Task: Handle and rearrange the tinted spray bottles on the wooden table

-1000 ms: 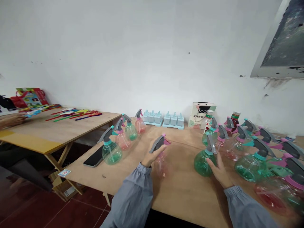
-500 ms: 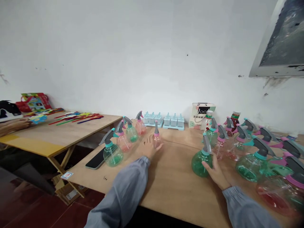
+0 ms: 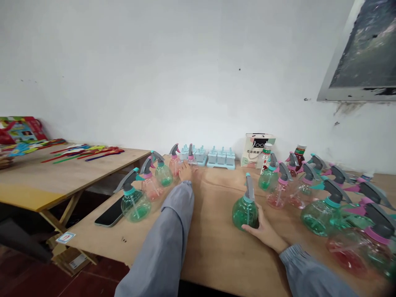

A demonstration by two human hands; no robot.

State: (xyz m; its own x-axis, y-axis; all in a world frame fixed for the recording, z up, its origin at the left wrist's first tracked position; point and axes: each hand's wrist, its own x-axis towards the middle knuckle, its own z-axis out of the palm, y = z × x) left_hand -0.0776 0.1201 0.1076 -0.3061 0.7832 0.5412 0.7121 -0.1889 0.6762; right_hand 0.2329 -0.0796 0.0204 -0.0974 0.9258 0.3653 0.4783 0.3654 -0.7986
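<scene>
My left hand (image 3: 185, 171) is stretched far across the wooden table (image 3: 216, 247), fingers closed round the base of a small pink spray bottle (image 3: 191, 158). That bottle stands upright at the far end of a row of spray bottles, just in front of the pale blue moulds (image 3: 220, 158). My right hand (image 3: 262, 229) wraps the lower side of a green spray bottle (image 3: 245, 210) with a grey trigger and teal collar, upright on the table near the middle. Both forearms are in grey sleeves.
A diagonal row of green and pink spray bottles (image 3: 135, 201) runs along the table's left edge beside a black phone (image 3: 109, 213). Many more bottles (image 3: 324, 206) crowd the right side. A paper bag (image 3: 255, 148) stands by the wall. A second table (image 3: 55, 177) carries coloured sticks.
My left hand carried the pink bottle from the table's middle out to the far end of the left row. My right hand closed on the green bottle and drew it leftward.
</scene>
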